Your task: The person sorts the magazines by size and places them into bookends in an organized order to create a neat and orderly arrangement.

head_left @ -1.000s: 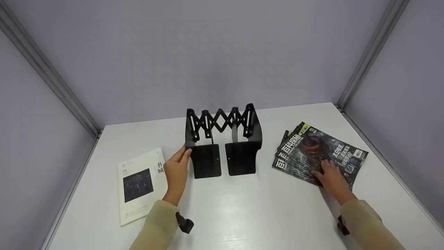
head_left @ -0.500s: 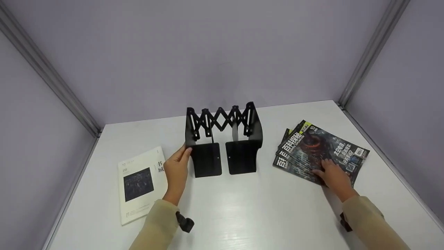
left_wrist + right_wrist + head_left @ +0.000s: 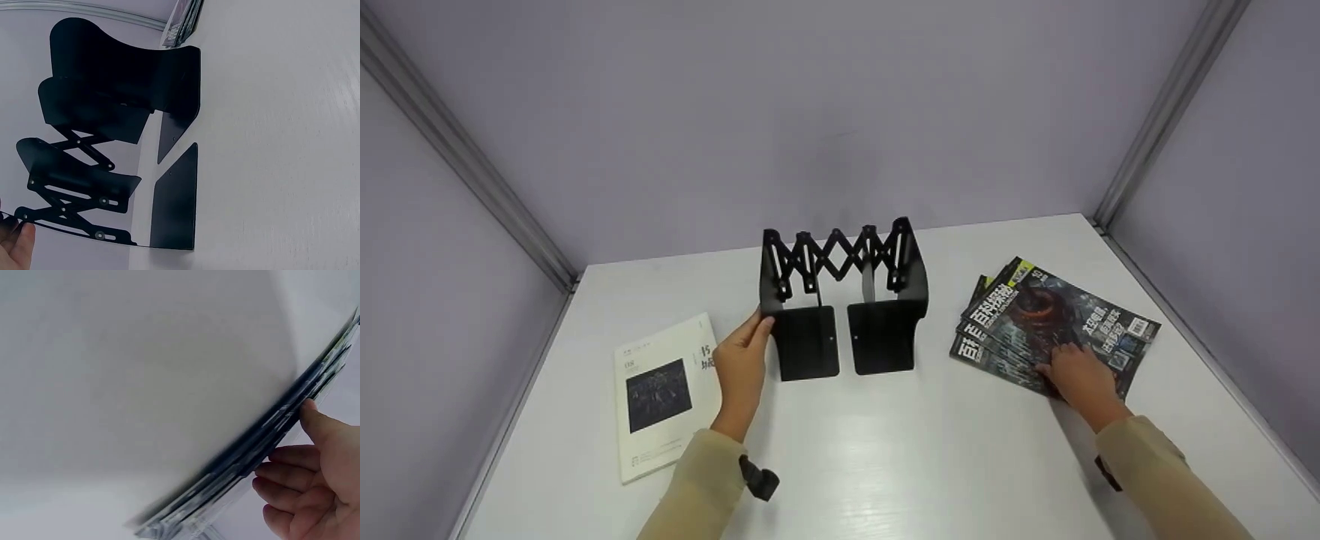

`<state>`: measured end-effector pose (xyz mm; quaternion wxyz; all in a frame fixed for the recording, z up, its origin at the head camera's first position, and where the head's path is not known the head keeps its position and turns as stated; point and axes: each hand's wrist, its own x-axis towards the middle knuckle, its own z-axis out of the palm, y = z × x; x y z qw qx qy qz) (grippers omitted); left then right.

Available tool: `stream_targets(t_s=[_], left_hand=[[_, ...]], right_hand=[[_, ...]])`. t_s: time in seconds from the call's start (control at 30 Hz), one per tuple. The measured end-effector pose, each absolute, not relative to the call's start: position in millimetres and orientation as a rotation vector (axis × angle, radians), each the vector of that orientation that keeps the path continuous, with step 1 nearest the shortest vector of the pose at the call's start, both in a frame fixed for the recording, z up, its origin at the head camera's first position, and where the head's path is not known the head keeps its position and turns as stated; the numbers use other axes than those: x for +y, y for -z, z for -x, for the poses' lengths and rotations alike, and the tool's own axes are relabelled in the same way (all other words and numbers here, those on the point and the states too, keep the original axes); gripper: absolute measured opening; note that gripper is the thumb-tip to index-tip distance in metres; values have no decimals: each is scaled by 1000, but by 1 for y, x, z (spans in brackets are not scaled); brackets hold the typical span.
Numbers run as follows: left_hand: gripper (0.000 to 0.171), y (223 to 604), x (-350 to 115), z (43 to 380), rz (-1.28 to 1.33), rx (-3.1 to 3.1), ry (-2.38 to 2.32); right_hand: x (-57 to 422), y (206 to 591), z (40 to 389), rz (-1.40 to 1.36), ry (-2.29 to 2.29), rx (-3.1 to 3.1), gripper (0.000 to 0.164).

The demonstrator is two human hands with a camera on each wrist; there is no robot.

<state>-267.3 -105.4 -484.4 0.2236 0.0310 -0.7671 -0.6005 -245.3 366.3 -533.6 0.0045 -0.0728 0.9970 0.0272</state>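
My left hand (image 3: 741,367) pinches the lower left end plate of a black expandable bookend (image 3: 808,349) standing near the table's back. In the left wrist view, only some of its fingers (image 3: 21,247) show at the plate's edge; the bookend (image 3: 174,214) has upright dividers joined by crossed links. At the right, my right hand (image 3: 1084,382) rests on a fanned stack of dark magazines (image 3: 1035,307), fingers bent on the top cover. The right wrist view shows the thumb (image 3: 315,417) at the edge of the magazines (image 3: 242,455) and the other fingers loosely curled against the cover.
A cream-coloured book (image 3: 664,450) with a dark square picture lies flat on the left, partly behind the left hand. Everything stands on a white table (image 3: 870,465). Pale walls (image 3: 840,112) close off the back and both sides.
The fingers of my right hand have bent and drawn in towards the thumb on the top magazine. My left hand and the bookend stay in place; the head view has shifted slightly.
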Motion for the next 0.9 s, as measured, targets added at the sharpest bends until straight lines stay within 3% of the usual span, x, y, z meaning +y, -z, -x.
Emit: stream_targets(t_s=[0.37,0.6,0.9], left_hand=[[29,486,-105,269,-91,-2100,1638],[29,485,-105,268,-100,-2109,1618],[28,487,-105,267,-70,-2103,1597]], right_hand=[[358,534,244,319,-345,3100,39],[352,541,242,400,-487,3161,14],[350,545,240,349,-404,3264,10]])
